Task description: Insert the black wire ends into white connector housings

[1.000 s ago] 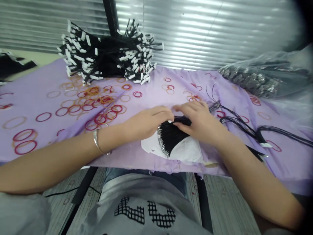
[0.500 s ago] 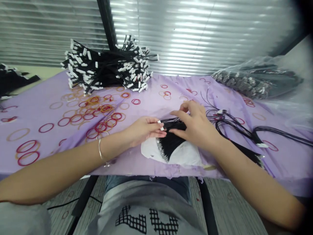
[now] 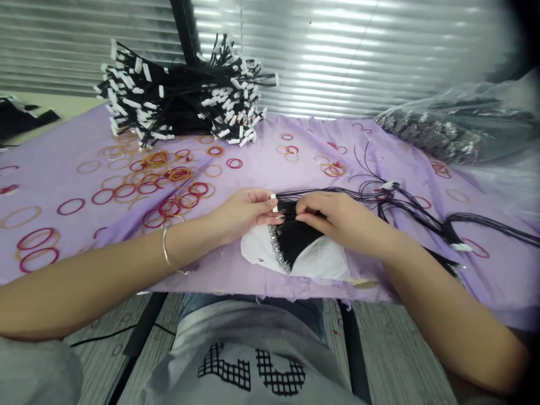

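A fan of thin black wires with silver tips [image 3: 291,242] lies on a white sheet [image 3: 324,264] near the table's front edge. My left hand [image 3: 242,212] pinches a few black wires ending in a small white tag [image 3: 274,202]. My right hand [image 3: 333,216] is closed over the top of the same wire bunch, fingers curled on the strands. Both hands meet just above the fan.
A big heap of black tagged wire bundles [image 3: 181,104] sits at the back left. Many red and orange rubber bands [image 3: 169,185] are scattered on the purple cloth [image 3: 76,163]. Loose black wires [image 3: 422,211] trail right. A clear bag of wires [image 3: 447,132] lies at back right.
My right hand has come down from above the wires and closed on the bunch. My left hand has kept its pinch on the white-tagged strands.
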`<state>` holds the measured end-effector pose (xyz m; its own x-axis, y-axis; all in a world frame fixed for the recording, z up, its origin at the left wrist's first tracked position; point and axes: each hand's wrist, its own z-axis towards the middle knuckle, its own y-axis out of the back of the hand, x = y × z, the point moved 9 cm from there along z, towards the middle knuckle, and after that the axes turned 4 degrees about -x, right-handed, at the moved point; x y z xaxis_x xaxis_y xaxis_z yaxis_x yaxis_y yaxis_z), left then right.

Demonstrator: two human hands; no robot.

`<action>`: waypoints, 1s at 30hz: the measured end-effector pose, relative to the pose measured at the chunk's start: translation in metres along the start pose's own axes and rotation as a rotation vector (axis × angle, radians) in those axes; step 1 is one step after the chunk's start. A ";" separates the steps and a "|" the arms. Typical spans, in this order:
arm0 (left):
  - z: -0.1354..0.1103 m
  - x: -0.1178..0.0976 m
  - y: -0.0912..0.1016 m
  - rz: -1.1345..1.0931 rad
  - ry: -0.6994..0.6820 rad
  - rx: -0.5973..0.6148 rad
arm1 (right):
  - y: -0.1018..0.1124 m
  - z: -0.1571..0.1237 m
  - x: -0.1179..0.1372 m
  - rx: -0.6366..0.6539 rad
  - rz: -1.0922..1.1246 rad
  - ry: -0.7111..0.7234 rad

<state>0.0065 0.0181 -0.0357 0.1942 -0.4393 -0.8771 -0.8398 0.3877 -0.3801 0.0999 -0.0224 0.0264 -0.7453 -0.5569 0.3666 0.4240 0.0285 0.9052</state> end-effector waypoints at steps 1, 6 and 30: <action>0.000 0.000 -0.001 -0.001 -0.009 0.014 | 0.002 0.000 -0.003 -0.011 0.036 -0.034; -0.002 0.000 0.000 0.033 -0.019 -0.006 | 0.003 0.000 0.001 -0.006 0.175 -0.032; -0.011 0.000 -0.014 0.315 -0.016 0.164 | 0.003 -0.004 -0.031 -0.123 0.426 -0.404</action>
<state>0.0127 0.0036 -0.0270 -0.0521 -0.2653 -0.9627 -0.7676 0.6273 -0.1313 0.1264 -0.0087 0.0174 -0.6228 -0.1574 0.7663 0.7669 0.0707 0.6378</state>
